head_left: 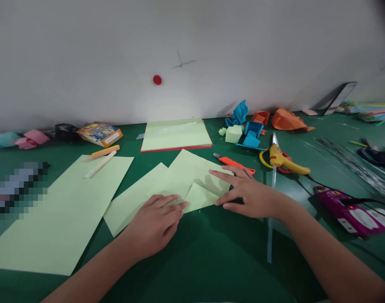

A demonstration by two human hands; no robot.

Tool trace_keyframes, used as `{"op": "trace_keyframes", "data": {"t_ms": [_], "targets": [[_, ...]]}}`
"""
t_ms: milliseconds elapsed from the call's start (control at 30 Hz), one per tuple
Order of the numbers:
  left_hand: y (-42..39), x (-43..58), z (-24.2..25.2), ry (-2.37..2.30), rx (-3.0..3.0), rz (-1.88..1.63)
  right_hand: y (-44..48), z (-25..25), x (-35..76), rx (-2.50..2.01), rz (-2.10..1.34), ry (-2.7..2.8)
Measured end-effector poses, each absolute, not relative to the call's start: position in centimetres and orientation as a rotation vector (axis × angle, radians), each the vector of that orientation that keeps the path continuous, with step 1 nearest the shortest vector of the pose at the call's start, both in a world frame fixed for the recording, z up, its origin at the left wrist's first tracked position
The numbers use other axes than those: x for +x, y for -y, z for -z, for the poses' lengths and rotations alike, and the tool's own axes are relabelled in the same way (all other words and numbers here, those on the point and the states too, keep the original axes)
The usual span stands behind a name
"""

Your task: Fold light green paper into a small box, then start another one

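A pale green sheet of paper [179, 176] lies partly folded on the green table [211, 252]. My left hand [154, 223] rests flat on its near edge, fingers stretched out and pressing the fold. My right hand [245, 191] lies open on the sheet's right corner, fingers spread, holding the folded flap [198, 197] down. Neither hand grips anything.
A larger pale green sheet [62, 219] lies at the left with two sticks [100, 158] on it. A paper stack [175, 134] sits by the wall. An orange cutter [233, 162], a yellow glue gun [283, 160], a purple box [350, 210] and folded paper shapes [252, 126] lie to the right.
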State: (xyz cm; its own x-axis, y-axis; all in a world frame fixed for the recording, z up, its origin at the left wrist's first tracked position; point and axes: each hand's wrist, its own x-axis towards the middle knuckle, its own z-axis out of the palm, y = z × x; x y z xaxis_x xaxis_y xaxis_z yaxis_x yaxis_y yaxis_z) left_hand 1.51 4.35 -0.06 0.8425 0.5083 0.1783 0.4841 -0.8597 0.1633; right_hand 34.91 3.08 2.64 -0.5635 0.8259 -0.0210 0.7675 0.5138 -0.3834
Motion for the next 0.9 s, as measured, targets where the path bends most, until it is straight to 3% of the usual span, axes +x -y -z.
{"op": "trace_keyframes", "data": {"t_ms": [333,633,900], "targets": [[-4.4,1.4,0.3,-0.781,2.926,-0.367,-1.8,-1.8,29.5,-1.210,-0.350,2.670],[-4.5,1.3,0.1,-0.820,2.860,-0.395,-3.1,-3.3,37.3,-1.489,-0.567,2.625],[-4.4,1.2,0.2,-0.799,2.874,-0.368,-2.7,-3.8,36.3,-1.353,-0.370,2.601]]}}
